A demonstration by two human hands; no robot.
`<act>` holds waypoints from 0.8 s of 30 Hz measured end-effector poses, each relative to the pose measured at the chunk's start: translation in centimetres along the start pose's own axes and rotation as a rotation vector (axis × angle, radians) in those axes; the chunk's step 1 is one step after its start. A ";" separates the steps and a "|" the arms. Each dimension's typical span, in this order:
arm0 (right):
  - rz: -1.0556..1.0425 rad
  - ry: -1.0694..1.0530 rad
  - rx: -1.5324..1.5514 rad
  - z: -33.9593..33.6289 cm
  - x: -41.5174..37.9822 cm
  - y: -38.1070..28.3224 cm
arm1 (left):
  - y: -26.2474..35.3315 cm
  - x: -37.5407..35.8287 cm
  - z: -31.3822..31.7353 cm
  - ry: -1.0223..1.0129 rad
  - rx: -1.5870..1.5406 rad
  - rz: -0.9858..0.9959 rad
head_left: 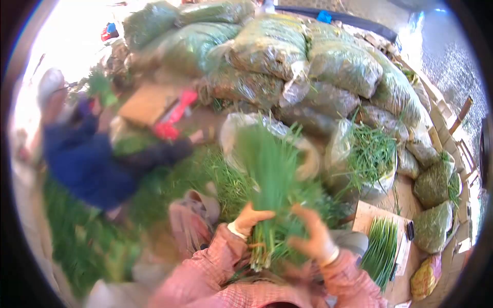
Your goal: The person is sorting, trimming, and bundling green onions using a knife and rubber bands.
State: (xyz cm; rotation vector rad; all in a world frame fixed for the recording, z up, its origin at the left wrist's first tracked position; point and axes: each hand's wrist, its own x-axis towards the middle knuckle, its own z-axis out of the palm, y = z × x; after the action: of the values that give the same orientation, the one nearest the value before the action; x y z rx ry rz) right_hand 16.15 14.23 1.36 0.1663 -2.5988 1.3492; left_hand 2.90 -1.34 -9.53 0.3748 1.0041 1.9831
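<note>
Upright in front of me stands a bunch of long green stalks (269, 164), its leafy top blurred and its pale root ends pointing down. My left hand (251, 219) is wrapped round the lower part of the bunch. To the right of the bunch, my right hand (314, 234) has its thumb and fingers spread, with nothing between them. More loose greens lie behind and below both hands. At the right, a row of green stalks (381, 246) rests on a wooden board (363, 213), beside a small black object (410, 230).
Full plastic sacks (269, 46) are piled at the back. An open sack of greens (371, 154) stands right of centre. A co-worker in dark blue (87, 159) bends at the left, near a cardboard-coloured box (146, 105). Greens cover the floor at left.
</note>
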 end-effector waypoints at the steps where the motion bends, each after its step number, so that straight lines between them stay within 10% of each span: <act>1: 0.261 0.207 0.196 1.0 -0.3 3.8 | 0.8 0.3 0.3 0.010 0.078 0.064; 5: 0.202 0.176 0.844 2.7 5.4 4.2 | 2.8 0.3 4.6 0.024 0.306 0.389; 10: 0.120 0.304 0.817 4.8 8.1 2.1 | -2.7 2.4 1.7 0.164 0.791 0.470; 14: 0.192 0.375 0.925 4.8 8.1 1.8 | -4.1 1.9 3.6 0.245 0.189 0.374; 16: 0.192 0.322 0.881 4.4 7.6 1.9 | -2.9 0.4 4.7 0.160 0.406 0.354; 18: 0.242 0.189 0.906 2.6 6.8 2.7 | 3.3 -3.6 6.9 -0.003 1.270 0.440; 20: 0.267 0.096 1.079 2.1 6.3 3.3 | 7.0 -4.0 2.8 -0.419 0.855 0.199; 21: 0.258 0.047 1.021 1.9 5.9 3.1 | 10.8 -5.2 2.4 -0.319 0.735 -0.084; 24: 0.238 -0.116 0.910 1.3 5.0 2.6 | 13.9 -4.8 -1.6 0.026 0.502 0.213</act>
State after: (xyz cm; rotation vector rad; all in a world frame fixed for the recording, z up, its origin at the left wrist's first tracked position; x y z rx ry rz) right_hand 10.59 14.66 -0.24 0.0651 -1.9134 2.5759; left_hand -3.01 -10.31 0.62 0.7564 1.5332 1.9027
